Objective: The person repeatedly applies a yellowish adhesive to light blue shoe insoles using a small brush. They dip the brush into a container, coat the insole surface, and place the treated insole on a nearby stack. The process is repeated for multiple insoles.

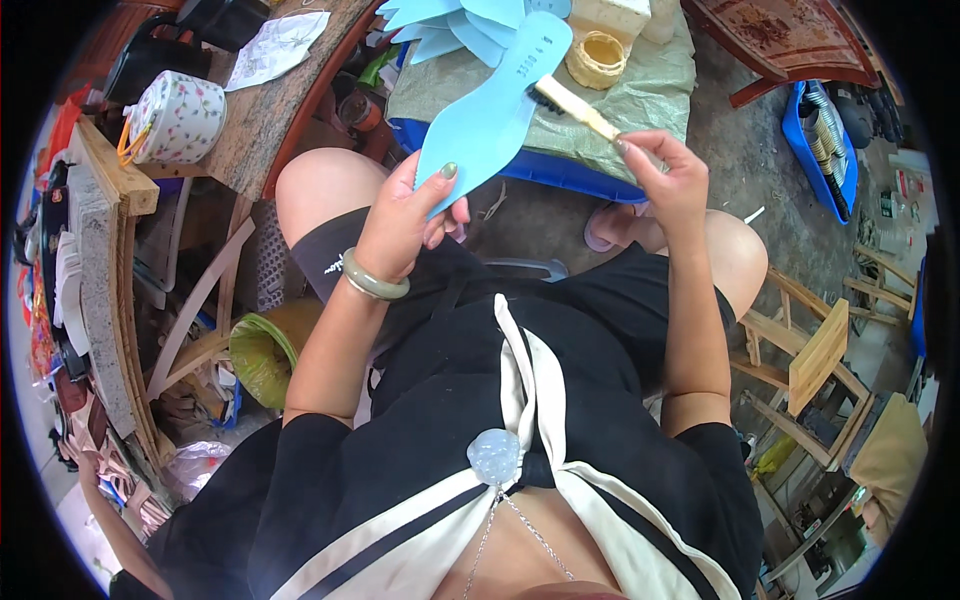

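left hand (395, 215) pinches the lower end of a blue sole piece (480, 130), thumb flat on top, fingers curled beneath; right hand (665, 180) closed on the wooden handle of a brush (585, 110), thumb and fingers near its back end. dark bristles at the piece's right edge; can't tell if they press on it. sole piece sits upper centre of frame, held up off the cloth, slanting up to the right.

handling: probably light, thin, bendy but holding its shape; likely smooth, maybe tacky if coated, not fragile. best taken by the edge or one end, leaving the face free. brush looks light and rigid, take by the handle.

looks: pale blue, flat, rounded upper end, curved sides, small dark marks near the top.

further out: stack of similar blue pieces (455, 30) at top centre, on a greenish cloth (655, 110) with a crusted yellow cup (597, 62). blue tub (575, 190) under the cloth. upper left, wooden table (285, 120), floral pot (178, 120). right side, wooden stools (820, 355).
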A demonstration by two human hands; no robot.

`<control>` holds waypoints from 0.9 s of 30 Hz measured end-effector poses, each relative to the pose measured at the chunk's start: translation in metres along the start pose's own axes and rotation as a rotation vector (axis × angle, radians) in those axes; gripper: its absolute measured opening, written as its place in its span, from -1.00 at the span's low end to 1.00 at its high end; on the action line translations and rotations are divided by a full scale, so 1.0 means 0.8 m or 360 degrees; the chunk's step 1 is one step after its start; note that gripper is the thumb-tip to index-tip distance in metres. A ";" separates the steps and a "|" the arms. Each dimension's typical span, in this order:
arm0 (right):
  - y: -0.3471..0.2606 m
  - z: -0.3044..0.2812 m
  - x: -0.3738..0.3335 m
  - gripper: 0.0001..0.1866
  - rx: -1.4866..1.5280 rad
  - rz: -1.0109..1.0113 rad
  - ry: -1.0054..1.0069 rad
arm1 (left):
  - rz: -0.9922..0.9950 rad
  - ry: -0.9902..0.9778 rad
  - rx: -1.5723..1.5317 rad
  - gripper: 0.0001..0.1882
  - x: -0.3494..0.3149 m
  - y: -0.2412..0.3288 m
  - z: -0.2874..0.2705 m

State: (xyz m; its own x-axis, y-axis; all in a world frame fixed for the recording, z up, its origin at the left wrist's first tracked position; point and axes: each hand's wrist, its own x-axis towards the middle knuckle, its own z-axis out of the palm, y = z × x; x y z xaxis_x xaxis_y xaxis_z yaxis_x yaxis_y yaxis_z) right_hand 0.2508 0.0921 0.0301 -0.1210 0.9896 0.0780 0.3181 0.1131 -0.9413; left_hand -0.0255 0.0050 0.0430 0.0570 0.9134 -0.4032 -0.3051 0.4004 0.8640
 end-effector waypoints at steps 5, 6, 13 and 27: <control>0.017 -0.021 0.029 -0.85 -0.0033 0.0085 0.0113 | -0.0117 -0.0026 0.0219 -0.69 -0.018 0.009 -0.013; 0.020 -0.026 0.035 -0.84 -0.0085 0.0087 0.0089 | -0.0132 -0.0045 0.0250 -0.68 -0.020 0.009 -0.017; -0.003 -0.046 0.069 -0.84 -0.0472 -0.0280 -0.0147 | -0.0199 -0.0220 0.0395 -0.64 -0.024 0.020 -0.023; -0.003 -0.008 0.036 -0.89 -0.0356 -0.0349 -0.0553 | -0.0186 -0.0107 0.0472 -0.68 -0.004 -0.010 -0.012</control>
State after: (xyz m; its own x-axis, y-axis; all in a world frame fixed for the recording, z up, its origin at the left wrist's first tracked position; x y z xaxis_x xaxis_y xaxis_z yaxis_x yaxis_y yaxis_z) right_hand 0.2524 0.1209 0.0368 -0.5034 0.8561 0.1167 0.4400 0.3702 -0.8181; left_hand -0.0322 -0.0016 0.0348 0.1410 0.8588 -0.4925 -0.0029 0.4978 0.8673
